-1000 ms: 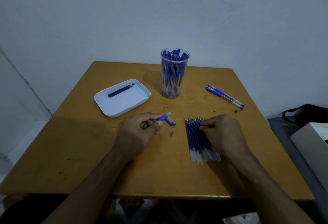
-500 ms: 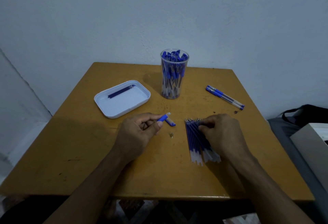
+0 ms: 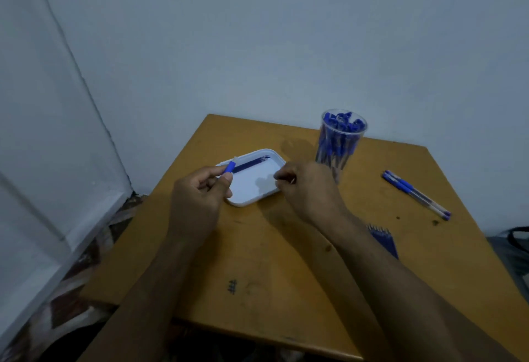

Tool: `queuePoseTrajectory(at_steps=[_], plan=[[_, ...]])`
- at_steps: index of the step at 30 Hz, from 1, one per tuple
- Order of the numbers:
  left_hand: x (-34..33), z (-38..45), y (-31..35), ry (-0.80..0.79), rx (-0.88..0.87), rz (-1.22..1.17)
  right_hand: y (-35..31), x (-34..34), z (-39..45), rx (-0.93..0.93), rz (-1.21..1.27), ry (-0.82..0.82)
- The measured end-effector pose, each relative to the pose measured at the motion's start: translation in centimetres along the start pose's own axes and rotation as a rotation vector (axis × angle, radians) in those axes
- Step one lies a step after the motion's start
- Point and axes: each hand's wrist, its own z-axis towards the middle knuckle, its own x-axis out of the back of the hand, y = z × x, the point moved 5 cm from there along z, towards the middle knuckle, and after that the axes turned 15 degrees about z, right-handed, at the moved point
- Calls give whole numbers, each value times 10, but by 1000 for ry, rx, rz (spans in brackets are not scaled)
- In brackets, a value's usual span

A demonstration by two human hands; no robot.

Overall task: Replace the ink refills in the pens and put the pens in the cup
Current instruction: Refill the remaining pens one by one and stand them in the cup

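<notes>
A: What's the biggest thing here?

B: The table (image 3: 257, 261), yellow-brown and scuffed, pushed into a corner of pale walls; a small ink mark sits on its near part.

A: And on it?

B: A clear cup (image 3: 340, 141) near the far edge, upright, packed with blue-capped pens; to its left a white tray (image 3: 252, 199) with one dark blue refill (image 3: 252, 164) lying along its far side.

A: The hands?

B: Both are over the tray; the left hand (image 3: 197, 198) is above the tray's left corner, fingers curled, pinching a short blue pen part (image 3: 230, 166) between thumb and forefinger, its pale tip pointing up and away; the right hand (image 3: 306, 189) is at the tray's right edge, just in front of the cup, fingers curled in; something thin shows at its fingertips, but I cannot tell what it is or whether it is gripped.

A: Anything smaller?

B: Two pens (image 3: 415, 194) lie side by side on the right of the table, well apart from the cup, capped ends toward the far edge; a bundle of refills (image 3: 385, 240) lies just beside the right forearm, mostly hidden by it.
</notes>
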Motion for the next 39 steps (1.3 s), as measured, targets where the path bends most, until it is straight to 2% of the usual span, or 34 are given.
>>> queuePoseTrajectory(at_steps=[5, 10, 19, 28, 34, 39], plan=[[37, 20, -27, 135, 68, 20, -10, -63, 56, 23, -94, -154], [59, 31, -37, 210, 124, 37, -8, -94, 82, 107, -226, -255], [62, 34, -34, 212, 118, 22, -5, -104, 97, 160, -256, -316], [54, 32, -35, 168, 119, 19, -6, -107, 112, 94, -269, -510], [49, 33, -35, 146, 106, 42, -7, -104, 103, 192, -349, -479], [38, 32, -31, 114, 78, 5, -14, -74, 82, 265, -415, -420]])
